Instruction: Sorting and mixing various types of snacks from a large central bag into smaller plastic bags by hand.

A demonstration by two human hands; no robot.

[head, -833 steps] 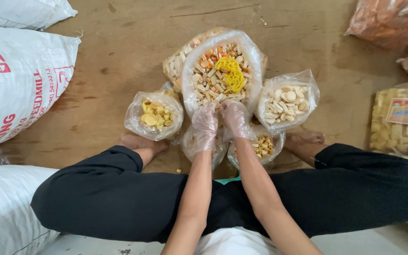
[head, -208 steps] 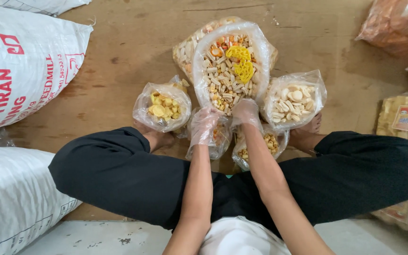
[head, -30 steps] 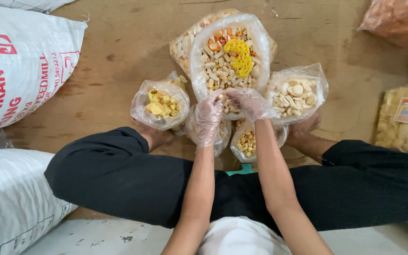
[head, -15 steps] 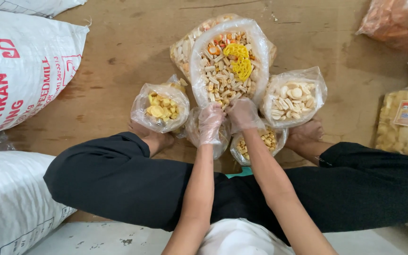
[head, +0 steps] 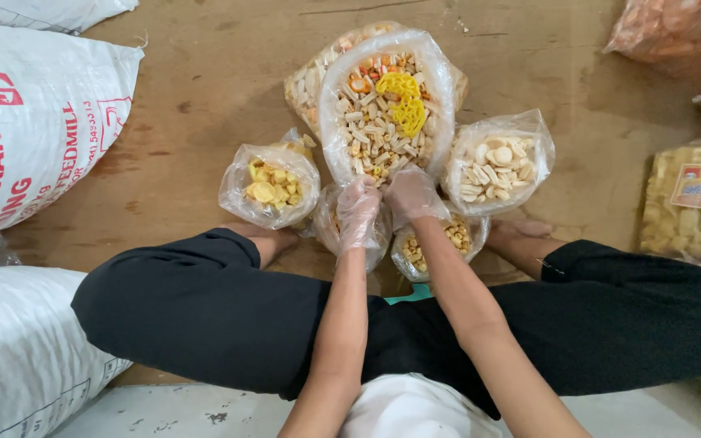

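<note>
I sit cross-legged on a brown floor with several open clear bags of snack pieces before me. Both hands wear thin clear plastic gloves. My left hand [head: 358,212] and my right hand [head: 410,195] are side by side at the near rim of the large bag of mixed crackers [head: 384,101], which has a yellow lattice piece on top. Both sets of fingers are curled; what they hold is hidden. Beneath the hands sit two small bags, one of small brown pieces [head: 448,239]. A bag of yellow chips [head: 271,183] lies left, a bag of pale round crackers [head: 496,164] right.
White printed sacks [head: 34,122] lie at the left, another at lower left [head: 18,357]. An orange-filled bag [head: 675,40] is at top right and a packet of pale cubes [head: 691,199] at right. My black-trousered legs [head: 196,308] span the foreground.
Over the last second both hands pulled back slightly from the big bag's contents to its near rim and stay close together. The bags have not moved.
</note>
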